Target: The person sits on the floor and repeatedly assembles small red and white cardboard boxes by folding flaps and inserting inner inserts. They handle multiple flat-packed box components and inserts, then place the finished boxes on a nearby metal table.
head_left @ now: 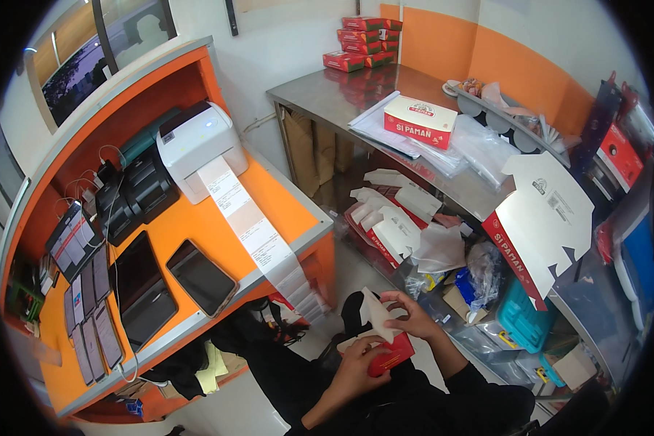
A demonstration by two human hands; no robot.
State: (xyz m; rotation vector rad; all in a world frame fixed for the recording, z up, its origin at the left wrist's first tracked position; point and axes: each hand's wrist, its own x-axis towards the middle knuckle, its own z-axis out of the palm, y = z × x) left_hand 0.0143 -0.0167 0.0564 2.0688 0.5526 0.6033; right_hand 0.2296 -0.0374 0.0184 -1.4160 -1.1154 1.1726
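Over my lap I hold a small red and white cardboard food box [395,354], partly folded, its white flap standing up. My left hand [356,369] grips the box's near left side, fingers closed on its edge. My right hand [412,318] pinches the raised white flap from the right, with the thumb and fingers bent around it. The inside of the box is mostly hidden by my hands. To the right, a flat unfolded box blank [548,207] of the same colours leans on the counter edge.
A metal counter [316,91] carries a closed box [420,122], papers and stacked red boxes [363,43]. Below lie more box blanks [392,225] and a teal crate [526,320]. On the orange desk [196,221] at left are a label printer [202,149] trailing labels, tablets and several phones.
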